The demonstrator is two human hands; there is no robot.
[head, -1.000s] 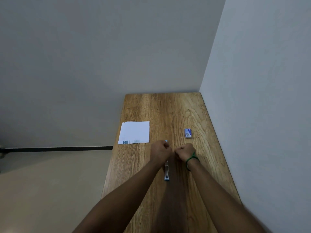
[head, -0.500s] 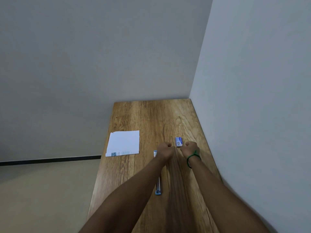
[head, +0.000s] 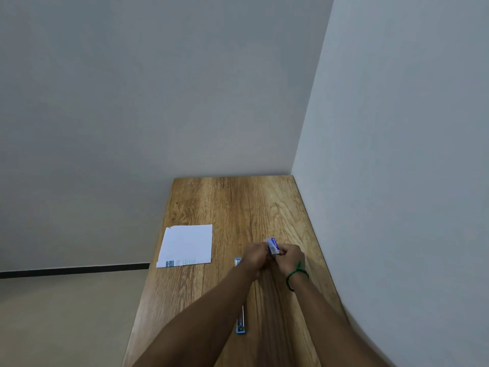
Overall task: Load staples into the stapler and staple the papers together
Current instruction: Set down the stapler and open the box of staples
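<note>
Wooden table stood in corner of grey walls. Fingers of left hand and right hand curled, pinched small blue staple box between them, box tilted. Green band sat on right wrist. Stapler lay opened flat on table, partly under left forearm, untouched. Papers lay at table's left edge, well apart.

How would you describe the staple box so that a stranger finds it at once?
Look at the wooden table in the corner, towards its right side. There the left hand and the right hand hold the staple box between them. It is small, blue and white, unlike the long stapler.
</note>
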